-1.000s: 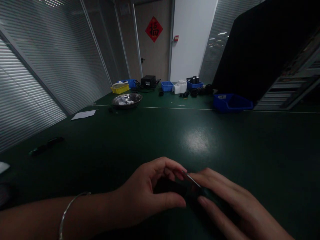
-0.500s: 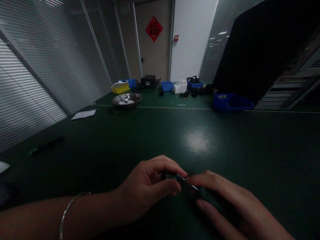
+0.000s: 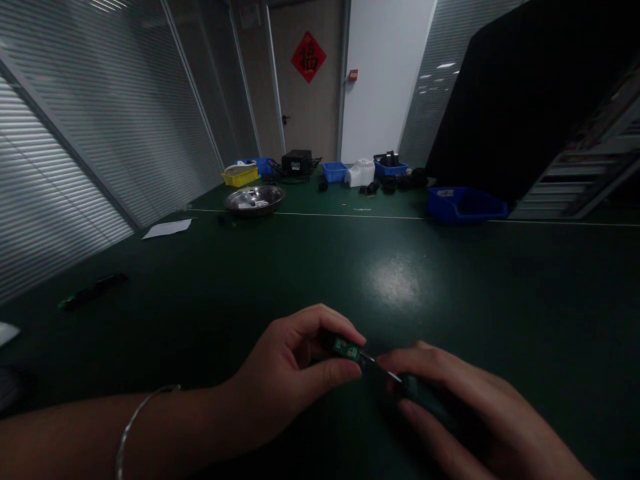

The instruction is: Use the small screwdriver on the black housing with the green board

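My left hand (image 3: pixel 300 357) pinches a small green circuit board (image 3: pixel 347 348) in a dark casing between thumb and fingers, above the table. In my right hand (image 3: pixel 470 397) is a screwdriver (image 3: pixel 417 392) with a dark handle and a thin metal shaft. The shaft points up and left, and its tip meets the right end of the board or its casing; exact contact is too dark to tell. Part of the casing is hidden behind the left fingers. The right palm covers the rear of the handle.
On the dark green table (image 3: pixel 320 260), a long dark object (image 3: pixel 95 291) and a paper sheet (image 3: pixel 167 229) lie left. Farther back are a metal bowl (image 3: pixel 255 201), a black box (image 3: pixel 297 163), a white device (image 3: pixel 360 173) and a blue bin (image 3: pixel 465 205).
The circuit board has tilted so that more of its green face shows. My left hand has risen slightly, and more of the screwdriver's shaft and handle is visible.
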The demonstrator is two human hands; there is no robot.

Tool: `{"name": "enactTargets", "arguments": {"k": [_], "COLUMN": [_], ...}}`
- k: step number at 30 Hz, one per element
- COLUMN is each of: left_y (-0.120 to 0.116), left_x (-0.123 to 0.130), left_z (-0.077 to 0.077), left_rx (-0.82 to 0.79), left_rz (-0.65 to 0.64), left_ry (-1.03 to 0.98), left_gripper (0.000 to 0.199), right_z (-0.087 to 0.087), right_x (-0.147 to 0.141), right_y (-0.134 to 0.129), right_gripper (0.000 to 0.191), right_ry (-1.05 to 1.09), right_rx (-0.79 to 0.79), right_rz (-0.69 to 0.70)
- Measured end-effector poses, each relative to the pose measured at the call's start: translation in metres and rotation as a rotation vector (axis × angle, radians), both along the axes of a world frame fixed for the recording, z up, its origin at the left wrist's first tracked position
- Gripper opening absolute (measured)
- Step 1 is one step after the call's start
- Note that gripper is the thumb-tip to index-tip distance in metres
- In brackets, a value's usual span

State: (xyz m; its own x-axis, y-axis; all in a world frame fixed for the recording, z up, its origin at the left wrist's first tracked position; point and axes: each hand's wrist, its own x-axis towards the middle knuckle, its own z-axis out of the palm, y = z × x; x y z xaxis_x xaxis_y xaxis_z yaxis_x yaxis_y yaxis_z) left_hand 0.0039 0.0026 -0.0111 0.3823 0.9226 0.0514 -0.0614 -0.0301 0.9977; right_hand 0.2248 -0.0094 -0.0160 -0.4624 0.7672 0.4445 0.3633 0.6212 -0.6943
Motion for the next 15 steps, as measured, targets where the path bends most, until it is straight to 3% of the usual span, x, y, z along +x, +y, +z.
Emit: {"name": "enactTargets", "arguments": {"k": [9, 15], "left_y": [0.0027, 0.0016], "left_x": [0.0013, 0.0009], "left_z": [-0.002, -0.0027], "left_rx": [-0.078, -0.047], "left_rz": [-0.029, 0.001], "left_ry": [-0.048, -0.033], "left_gripper": [0.015, 0.015], "right_z": [0.0006, 0.0006], "right_x": [0.0007, -0.0003], "right_y": [0.0017, 0.0006], "right_gripper": [0.047, 0.045], "right_ry": [0.007, -0.022], "right_rx": [-0.034, -0.04], "right_rz": [0.031, 0.056]}}
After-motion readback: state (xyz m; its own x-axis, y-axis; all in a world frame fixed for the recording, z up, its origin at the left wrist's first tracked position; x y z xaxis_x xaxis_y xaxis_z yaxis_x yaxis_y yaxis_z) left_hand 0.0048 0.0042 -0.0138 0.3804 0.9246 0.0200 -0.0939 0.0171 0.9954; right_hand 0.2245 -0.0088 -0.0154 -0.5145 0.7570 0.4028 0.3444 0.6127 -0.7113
